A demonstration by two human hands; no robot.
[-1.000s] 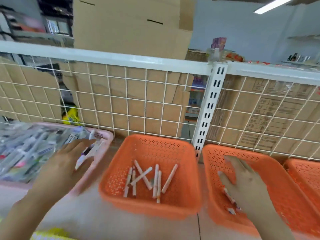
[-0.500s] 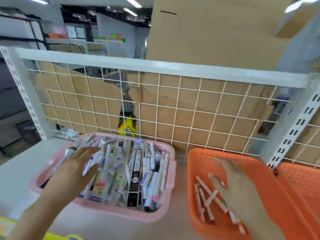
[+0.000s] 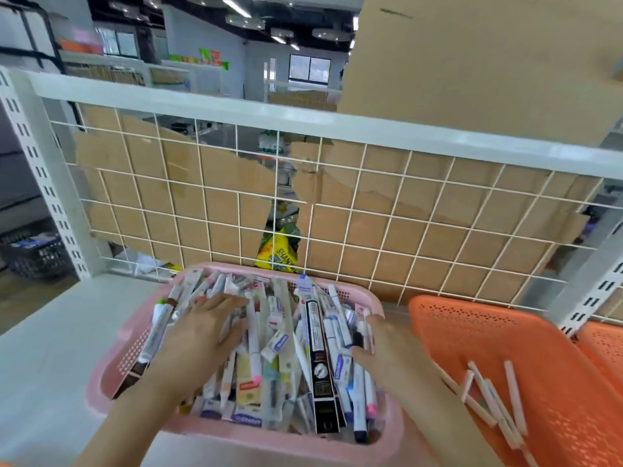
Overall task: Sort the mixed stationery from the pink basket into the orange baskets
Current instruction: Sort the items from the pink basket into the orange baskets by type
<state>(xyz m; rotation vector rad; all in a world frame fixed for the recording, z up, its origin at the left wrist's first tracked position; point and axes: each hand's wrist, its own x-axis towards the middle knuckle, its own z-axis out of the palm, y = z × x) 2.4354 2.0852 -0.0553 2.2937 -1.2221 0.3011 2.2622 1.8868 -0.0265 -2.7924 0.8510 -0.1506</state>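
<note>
A smooth white shelf surface (image 3: 50, 332) carries the baskets, backed by a white wire grid (image 3: 371, 214) hung between slotted metal posts (image 3: 43, 187). Torn brown cardboard (image 3: 438, 237) lines the far side of the grid, and a yellow printed packet (image 3: 279, 254) shows through a gap in it. Beyond lies a dim room with ceiling strip lights and more shelving.

The pink basket (image 3: 111, 375), perforated plastic with rounded corners, sits at the centre, heaped with mixed stationery (image 3: 269, 348): slim white markers with coloured caps, wrapped pens and a long black box (image 3: 318, 358). Just beside it on the right stands an orange basket (image 3: 472, 318) of the same perforated plastic, holding a loose scatter of thin white sticks (image 3: 488, 396); the edge of a second orange basket (image 3: 603, 342) shows further right.

The left hand (image 3: 202, 332) lies flat on the pile, fingers spread and straight. The right hand (image 3: 394, 352) hangs over the pink basket's right side, fingers extended and holding nothing; motion blur makes it unclear whether it touches the markers.
</note>
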